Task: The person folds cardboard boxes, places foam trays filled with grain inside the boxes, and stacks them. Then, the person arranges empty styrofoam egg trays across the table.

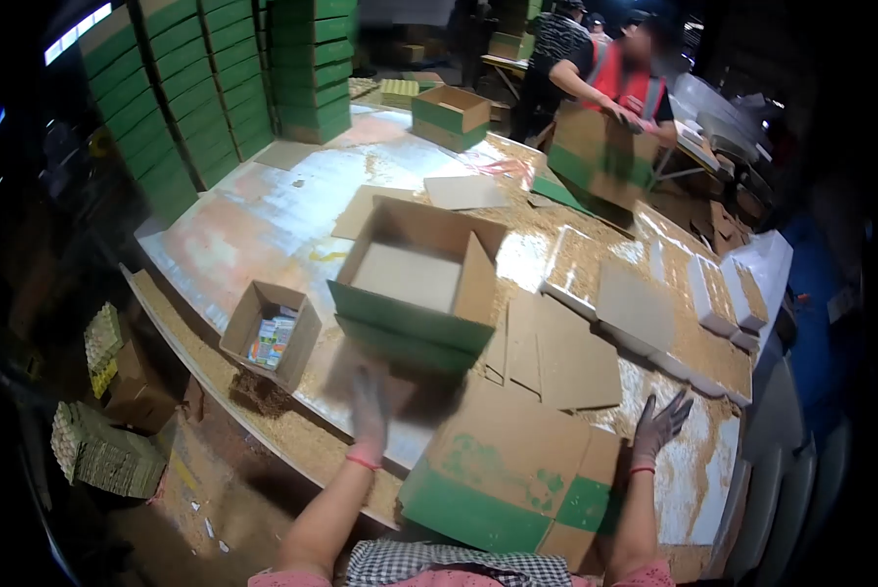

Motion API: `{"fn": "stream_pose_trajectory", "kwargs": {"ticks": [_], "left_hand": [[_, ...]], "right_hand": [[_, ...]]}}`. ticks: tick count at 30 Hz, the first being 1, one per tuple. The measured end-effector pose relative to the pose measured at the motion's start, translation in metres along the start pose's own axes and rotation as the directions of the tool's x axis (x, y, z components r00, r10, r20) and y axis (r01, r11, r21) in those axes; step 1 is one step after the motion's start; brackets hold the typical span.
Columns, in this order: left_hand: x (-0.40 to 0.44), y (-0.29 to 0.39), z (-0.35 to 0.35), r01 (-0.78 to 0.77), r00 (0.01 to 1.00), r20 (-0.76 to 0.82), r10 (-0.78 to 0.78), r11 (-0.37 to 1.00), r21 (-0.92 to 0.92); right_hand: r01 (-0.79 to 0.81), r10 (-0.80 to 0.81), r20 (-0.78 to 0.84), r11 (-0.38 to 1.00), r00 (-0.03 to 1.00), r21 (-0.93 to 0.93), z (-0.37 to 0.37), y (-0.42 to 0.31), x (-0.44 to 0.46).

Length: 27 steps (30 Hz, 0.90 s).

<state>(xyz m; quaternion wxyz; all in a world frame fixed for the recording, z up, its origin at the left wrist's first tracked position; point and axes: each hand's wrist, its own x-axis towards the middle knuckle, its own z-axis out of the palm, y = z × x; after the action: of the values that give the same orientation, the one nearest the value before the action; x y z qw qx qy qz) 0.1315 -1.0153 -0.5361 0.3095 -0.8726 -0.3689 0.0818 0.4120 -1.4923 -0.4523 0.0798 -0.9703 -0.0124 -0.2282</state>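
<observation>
My left hand point(369, 411), in a pale glove, is slightly blurred, with its fingers stretched out just in front of a green and brown cardboard box point(410, 338). That box stands open at the top, and its bottom is lined with a flat sheet; I cannot tell whether the hand touches it. My right hand point(662, 428), also gloved, is spread wide above the table's right part and holds nothing. Between my arms lies a flattened green and brown carton point(508, 460), close to my body. Loose cardboard pieces point(566, 357) lie just beyond it.
A small carton point(275, 333) of printed packets stands left on the white table point(224, 230). White trays of sawdust-like material point(693, 338) line the right. Stacked green boxes point(180, 98) rise back left; egg trays point(116, 450) sit below. A person point(620, 88) handles a box point(600, 152).
</observation>
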Motion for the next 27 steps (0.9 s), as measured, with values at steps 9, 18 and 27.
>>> {"fn": "stream_pose_trajectory", "kwargs": {"ticks": [9, 18, 27], "left_hand": [[-0.083, -0.038, -0.246, -0.200, 0.975, -0.222, 0.002, -0.425, -0.883], [-0.124, -0.104, -0.399, -0.861, 0.494, -0.666, 0.560, 0.424, -0.282], [-0.072, -0.121, -0.412, -0.438, 0.752, -0.177, 0.634, 0.281, -0.854]], "right_hand": [[-0.152, 0.088, 0.132, 0.296, 0.987, 0.943, -0.179, 0.010, -0.004], [0.713, -0.592, -0.428, 0.668, 0.683, 0.214, -0.278, 0.002, -0.004], [0.658, -0.707, -0.557, -0.172, 0.436, 0.733, -0.280, 0.026, -0.020]]}}
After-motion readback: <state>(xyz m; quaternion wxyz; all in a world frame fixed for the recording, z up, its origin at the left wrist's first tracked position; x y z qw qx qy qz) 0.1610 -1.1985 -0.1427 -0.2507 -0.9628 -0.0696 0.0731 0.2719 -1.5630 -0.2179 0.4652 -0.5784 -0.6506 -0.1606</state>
